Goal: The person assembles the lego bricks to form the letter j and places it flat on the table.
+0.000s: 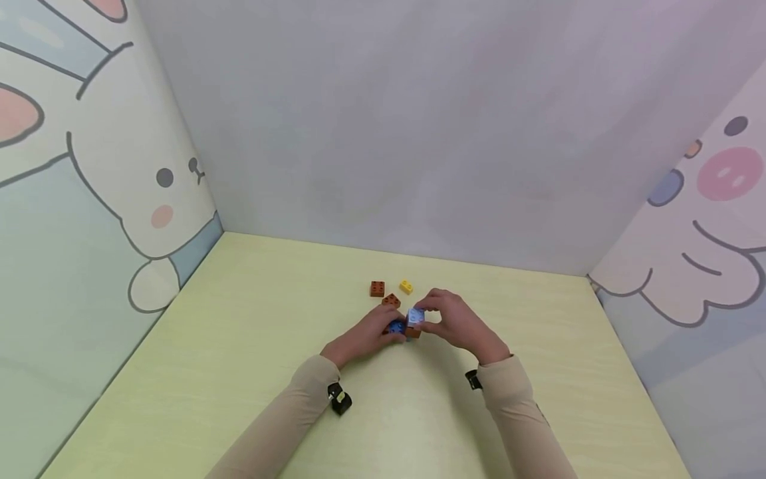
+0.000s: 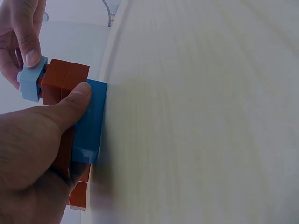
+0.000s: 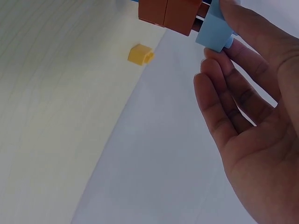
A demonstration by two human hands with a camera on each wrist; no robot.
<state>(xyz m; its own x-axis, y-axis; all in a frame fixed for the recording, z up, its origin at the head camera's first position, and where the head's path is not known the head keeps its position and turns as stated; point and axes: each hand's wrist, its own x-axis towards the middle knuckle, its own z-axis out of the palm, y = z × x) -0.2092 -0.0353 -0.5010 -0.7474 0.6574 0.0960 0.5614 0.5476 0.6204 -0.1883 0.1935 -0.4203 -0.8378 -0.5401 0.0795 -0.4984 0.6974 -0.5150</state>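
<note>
My left hand (image 1: 368,336) grips a toy brick build low on the table, its thumb against a brown brick. A blue brick (image 2: 91,121) forms the bottom, with brown bricks (image 2: 65,81) stacked at one end. My right hand (image 1: 457,322) pinches a light blue brick (image 3: 214,30) between thumb and fingers, over the top of the brown stack. A narrow gap with brown studs shows between the light blue brick and the stack in both wrist views. My left hand hides part of the build.
Beyond the hands lie a square brown brick (image 1: 377,289), another brown brick (image 1: 391,301) close to my left fingers, and a small yellow brick (image 1: 406,287). A grey wall (image 1: 383,133) rises behind the pale yellow table (image 1: 269,299), with cartoon-printed walls on both sides.
</note>
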